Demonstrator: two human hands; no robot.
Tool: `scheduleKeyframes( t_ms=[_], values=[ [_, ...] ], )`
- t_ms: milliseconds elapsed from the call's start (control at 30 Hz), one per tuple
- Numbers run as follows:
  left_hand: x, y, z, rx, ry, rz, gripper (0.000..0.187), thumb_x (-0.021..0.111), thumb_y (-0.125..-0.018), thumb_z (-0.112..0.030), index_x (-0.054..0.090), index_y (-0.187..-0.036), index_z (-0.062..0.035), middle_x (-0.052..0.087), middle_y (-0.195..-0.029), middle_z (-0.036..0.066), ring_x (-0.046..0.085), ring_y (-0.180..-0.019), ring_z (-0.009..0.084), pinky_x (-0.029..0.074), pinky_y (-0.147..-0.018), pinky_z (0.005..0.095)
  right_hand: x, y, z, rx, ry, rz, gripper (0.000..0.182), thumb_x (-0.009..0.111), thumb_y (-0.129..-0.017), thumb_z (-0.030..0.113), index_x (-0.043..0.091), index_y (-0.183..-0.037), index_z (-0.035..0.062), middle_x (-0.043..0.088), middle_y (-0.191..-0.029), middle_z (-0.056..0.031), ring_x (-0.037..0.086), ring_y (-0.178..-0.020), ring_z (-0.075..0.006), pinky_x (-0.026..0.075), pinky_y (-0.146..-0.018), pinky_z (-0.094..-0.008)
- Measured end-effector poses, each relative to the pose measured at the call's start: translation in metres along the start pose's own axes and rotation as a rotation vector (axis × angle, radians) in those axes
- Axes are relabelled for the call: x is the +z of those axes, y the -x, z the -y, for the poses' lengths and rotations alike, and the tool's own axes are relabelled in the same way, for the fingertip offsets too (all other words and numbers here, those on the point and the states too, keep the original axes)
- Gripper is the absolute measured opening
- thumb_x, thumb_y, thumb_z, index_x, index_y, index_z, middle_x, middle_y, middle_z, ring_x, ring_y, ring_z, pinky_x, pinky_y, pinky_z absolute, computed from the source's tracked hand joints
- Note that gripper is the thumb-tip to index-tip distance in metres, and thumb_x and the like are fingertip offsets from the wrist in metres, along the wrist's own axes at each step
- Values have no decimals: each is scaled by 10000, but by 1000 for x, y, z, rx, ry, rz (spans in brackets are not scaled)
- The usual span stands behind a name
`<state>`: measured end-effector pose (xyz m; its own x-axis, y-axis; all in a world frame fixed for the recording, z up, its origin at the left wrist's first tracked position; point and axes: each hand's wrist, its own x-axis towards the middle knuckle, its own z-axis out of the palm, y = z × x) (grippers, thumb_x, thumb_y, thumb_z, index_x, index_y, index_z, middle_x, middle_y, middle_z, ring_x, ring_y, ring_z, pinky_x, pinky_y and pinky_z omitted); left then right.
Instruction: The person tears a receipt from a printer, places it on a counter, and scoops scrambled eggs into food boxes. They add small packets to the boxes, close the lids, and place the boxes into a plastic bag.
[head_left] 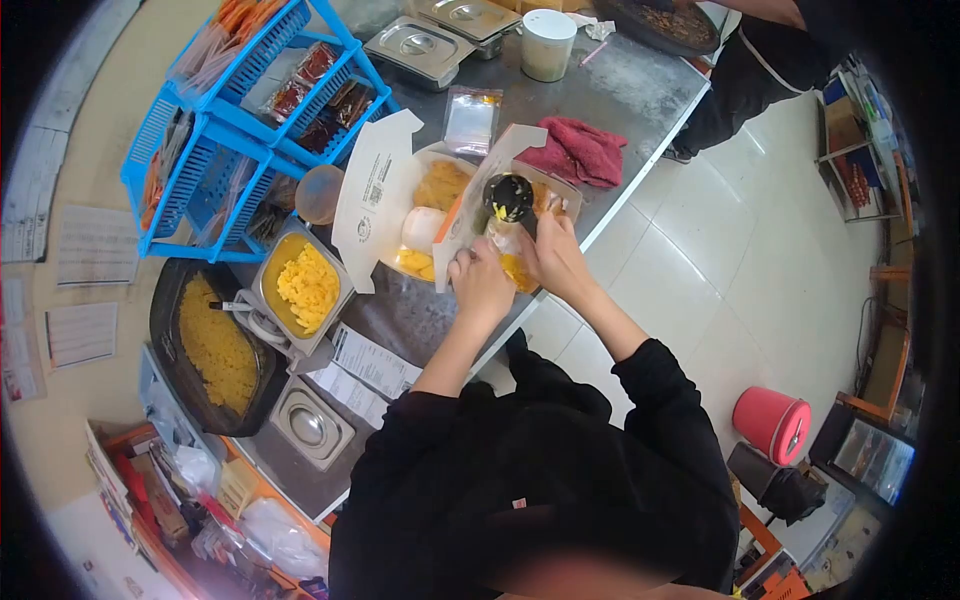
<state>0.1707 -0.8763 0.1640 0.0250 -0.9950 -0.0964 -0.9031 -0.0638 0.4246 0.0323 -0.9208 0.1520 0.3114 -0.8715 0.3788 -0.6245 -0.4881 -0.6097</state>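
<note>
Two open white takeaway boxes stand side by side on the metal counter. The left box (pixel 375 190) holds brownish-yellow food, a white round item and yellow pieces. My left hand (pixel 482 281) has its fingers bent at the near edge of the right box (pixel 513 140); what it grips, if anything, is hidden. Over the right box, my right hand (pixel 556 252) is closed beside a small black cup (pixel 509 197) with pale and yellow bits in it. A clear, shiny packet or film lies below the cup, between the hands.
A red cloth (pixel 585 152) lies beyond the boxes. Blue baskets (pixel 205 140), a tray of yellow food (pixel 305 285), a dark pan of yellow rice (pixel 215 345) and paper slips (pixel 375 362) are at left. A lidded tub (pixel 547 46) stands behind. Another person (pixel 765 85) stands at upper right.
</note>
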Motion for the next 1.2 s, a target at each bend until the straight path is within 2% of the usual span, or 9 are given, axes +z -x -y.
scheduleKeyframes(
  t_ms=[233, 533, 633, 700, 767, 833, 933, 1133, 1200],
  values=[
    [1, -7, 4, -142, 185, 38, 509, 553, -774, -142, 360, -1190, 79, 524, -1138, 282, 461, -1107, 400, 298, -932, 478, -10, 7, -4, 4, 102, 23, 363, 647, -747, 122, 451, -976, -81, 568, -851, -235, 554, -818, -373, 369, -716, -444],
    [-4, -22, -5, -481, 446, 233, 570, 419, -830, -322, 357, -1293, 5, 409, -1302, 296, 313, -1257, 428, 96, -1021, 572, 8, 6, -11, 91, 162, 104, 382, 647, -798, 175, 361, -924, -44, 578, -647, -161, 571, -637, -370, 377, -659, -428],
    [2, -33, -1, -601, 493, 279, 567, 457, -775, -301, 432, -1234, 32, 423, -1303, 255, 356, -1251, 353, 223, -1050, 436, 6, 10, -13, 98, 114, 121, 378, 631, -809, 162, 343, -954, -37, 591, -656, -157, 581, -649, -373, 381, -671, -432],
    [38, -43, 38, -553, 832, 316, 522, 454, -802, -309, 458, -1198, 31, 461, -1257, 219, 411, -1190, 304, 280, -1013, 382, 3, 12, -17, 117, 71, 129, 370, 616, -816, 146, 335, -973, -37, 598, -676, -158, 585, -666, -375, 384, -680, -434],
    [43, -45, 45, -538, 954, 292, 512, 432, -836, -354, 464, -1210, -6, 460, -1272, 204, 402, -1196, 306, 204, -1005, 436, 3, 15, -20, 154, 24, 136, 361, 598, -822, 127, 328, -995, -40, 603, -702, -163, 589, -688, -376, 388, -689, -433],
    [45, -43, 40, -566, 864, 209, 535, 391, -877, -436, 450, -1270, -77, 420, -1348, 212, 330, -1268, 362, -5, -1027, 598, 3, 14, -21, 164, -16, 104, 346, 585, -821, 104, 332, -1000, -50, 603, -742, -184, 588, -708, -384, 388, -696, -433],
    [30, -36, 16, -452, 739, 43, 453, 397, -930, -334, 473, -1167, 44, 529, -1124, 156, 494, -1022, 246, 369, -908, 333, 0, 7, -11, 154, -10, 64, 313, 573, -796, 72, 352, -978, -57, 588, -759, -211, 578, -742, -396, 379, -690, -451],
    [8, -38, -6, -617, 1019, 430, 499, 369, -954, -329, 453, -1235, 75, 521, -1217, 213, 477, -1127, 258, 346, -954, 353, 6, -3, -18, 22, 84, 32, 304, 563, -804, 41, 346, -990, -64, 581, -761, -229, 565, -715, -420, 403, -672, -457],
    [17, -40, 0, -579, 972, 378, 497, 370, -955, -324, 472, -1218, 86, 539, -1183, 219, 483, -1117, 261, 352, -952, 367, 2, -7, -27, 40, 65, 54, 297, 558, -812, 36, 346, -998, -55, 578, -759, -232, 568, -721, -413, 413, -656, -460]
  ],
)
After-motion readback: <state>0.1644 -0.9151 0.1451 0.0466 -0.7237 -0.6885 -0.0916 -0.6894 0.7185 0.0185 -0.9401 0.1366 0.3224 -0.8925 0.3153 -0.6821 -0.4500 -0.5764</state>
